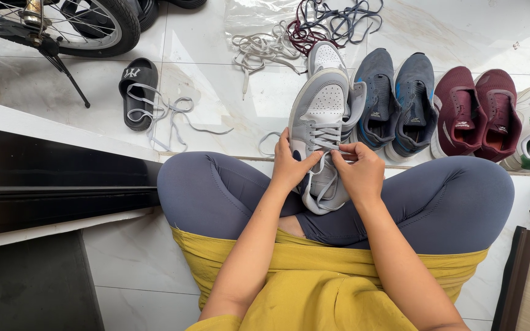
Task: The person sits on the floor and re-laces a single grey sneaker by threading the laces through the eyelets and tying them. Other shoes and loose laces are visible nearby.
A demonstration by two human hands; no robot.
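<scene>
A grey and white sneaker point(318, 125) rests on the person's crossed legs, toe pointing away. The left hand point(289, 165) grips its side; the right hand point(358, 171) pinches the grey lace point(326, 140). The hands hide the sneaker's heel, and its partner point(325, 58) lies mostly hidden behind it on the floor point(216, 92).

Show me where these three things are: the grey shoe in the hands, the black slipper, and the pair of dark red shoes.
grey shoe point(319, 104): head view, on its perforated toe.
black slipper point(136, 83): head view, on its strap.
dark red shoes point(455, 92): head view, on the left shoe's toe.
</scene>
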